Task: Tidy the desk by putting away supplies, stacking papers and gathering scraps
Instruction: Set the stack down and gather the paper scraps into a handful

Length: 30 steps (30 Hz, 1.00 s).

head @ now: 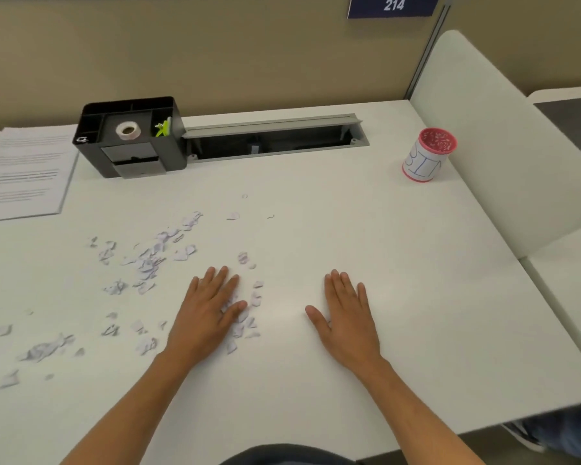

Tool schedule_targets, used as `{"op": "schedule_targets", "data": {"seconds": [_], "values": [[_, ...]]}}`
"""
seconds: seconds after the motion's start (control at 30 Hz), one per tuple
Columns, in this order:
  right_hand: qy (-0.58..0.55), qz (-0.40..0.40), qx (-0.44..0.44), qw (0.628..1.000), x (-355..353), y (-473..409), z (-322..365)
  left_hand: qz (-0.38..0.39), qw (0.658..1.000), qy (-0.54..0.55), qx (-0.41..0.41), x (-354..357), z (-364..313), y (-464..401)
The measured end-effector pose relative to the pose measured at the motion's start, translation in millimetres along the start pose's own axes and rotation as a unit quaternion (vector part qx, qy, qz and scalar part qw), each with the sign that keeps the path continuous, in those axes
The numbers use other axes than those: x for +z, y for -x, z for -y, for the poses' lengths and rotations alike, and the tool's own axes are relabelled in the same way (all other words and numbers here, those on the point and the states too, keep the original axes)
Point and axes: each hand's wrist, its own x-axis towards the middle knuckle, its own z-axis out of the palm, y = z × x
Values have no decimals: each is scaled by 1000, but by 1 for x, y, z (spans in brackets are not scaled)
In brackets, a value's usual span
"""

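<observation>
Head view: both hands lie flat on the white tabletop (316,229), fingers straight and spread. The left hand (212,307) rests on paper scraps (148,263) and hides some of them; the rest scatter toward nine o'clock, a few cut off by the frame's edge. The right hand (346,317) holds nothing. At eleven o'clock a black organizer (131,139) holds a tape roll (127,130); its other contents are hard to make out. Stacked papers (24,169) at ten o'clock are cropped, their print unreadable. A red-rimmed bin (428,154) stands at one o'clock.
</observation>
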Motion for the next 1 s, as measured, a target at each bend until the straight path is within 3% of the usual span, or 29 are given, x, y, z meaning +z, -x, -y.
{"op": "schedule_targets", "data": {"seconds": [0.23,0.33,0.4,0.47,0.57,0.63,0.7,0.8,1.0], "values": [[15,18,-87,996,26,-8,65,-5,999,-1,34,4,1,6],[-73,31,-141,987,26,-17,78,-15,996,78,48,-6,4,9],[-125,-6,-95,988,23,-24,78,-44,990,128,33,-17,10,10],[-91,-8,-72,993,22,-27,78,-77,988,134,10,-25,21,12],[11,30,-161,986,30,-25,88,-99,990,98,-21,-31,44,16],[-20,62,-212,975,30,-27,95,-108,991,75,-37,-34,58,17],[-124,74,-195,970,22,-35,100,-126,989,58,-46,-38,69,15],[-202,15,-118,972,8,-62,102,-141,986,50,-78,-44,83,5],[-145,-27,-48,988,0,-150,93,-110,984,35,-134,-49,102,-36]]}}
